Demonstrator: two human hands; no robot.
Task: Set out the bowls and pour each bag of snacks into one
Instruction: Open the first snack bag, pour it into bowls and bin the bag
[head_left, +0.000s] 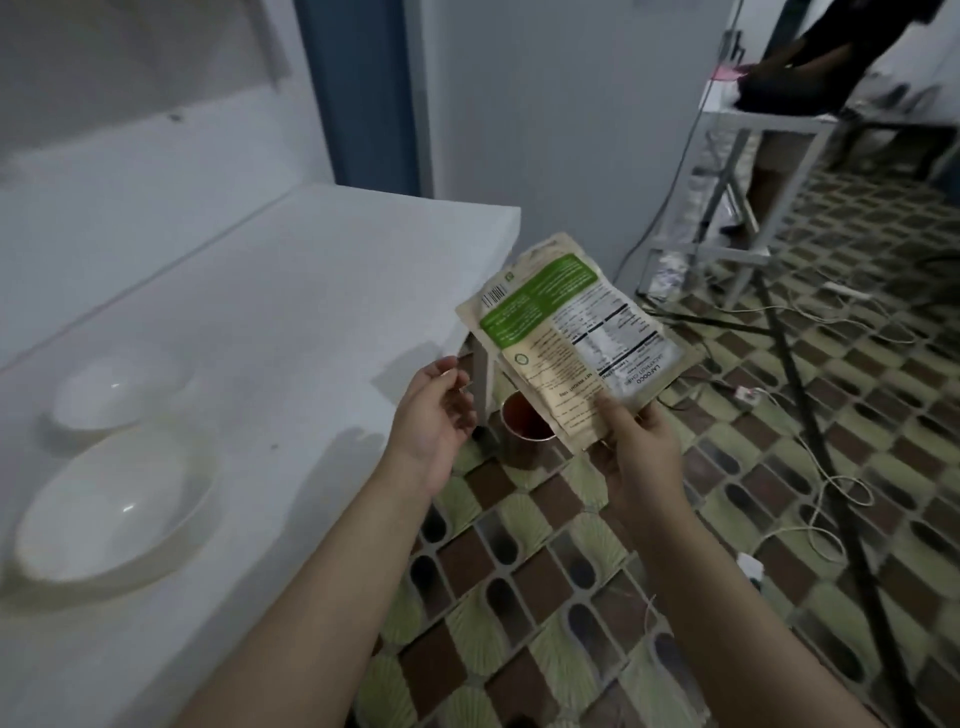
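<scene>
While the right hand (636, 457) pinches the near corner of the snack bag (571, 332), thumb on its printed back, the bag is held over the tiled floor (779, 467), right of the worktop (311, 312). The left hand (441, 410) is empty, fingers relaxed, just left of the bag. Two white bowls (111, 506) sit on the worktop, far left.

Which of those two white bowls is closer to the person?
The larger bowl, low in the view on the white table. The smaller bowl sits just beyond it, further along the table. Both look empty.
</scene>
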